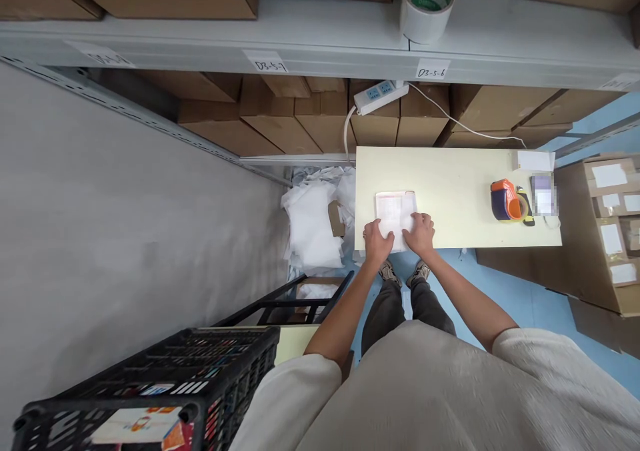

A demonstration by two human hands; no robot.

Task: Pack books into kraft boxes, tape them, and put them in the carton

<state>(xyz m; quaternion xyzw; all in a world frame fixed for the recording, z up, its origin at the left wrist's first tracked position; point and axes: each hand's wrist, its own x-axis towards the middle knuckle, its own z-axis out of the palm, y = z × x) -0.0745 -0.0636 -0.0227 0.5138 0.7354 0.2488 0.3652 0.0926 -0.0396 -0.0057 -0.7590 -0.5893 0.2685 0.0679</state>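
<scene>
A flat white rectangular packet (395, 205) with faint print and a pinkish rim lies on the pale table (450, 197), its near end at the front edge. I cannot make out whether it is a thin box or stacked paper. My left hand (379, 239) grips its near left corner, thumb on top and fingers curled at the side. At the near right corner, my right hand (420, 233) holds it the same way, its thumb pointing inward. The undersides of both hands are hidden.
An orange and dark tape dispenser (506, 201) and a white box (534, 161) sit at the table's right. Behind it are a power strip (381, 96) and shelved cartons. White bags (315, 224) pile up left; a black crate (200, 371) stands lower left, cartons (607, 231) right.
</scene>
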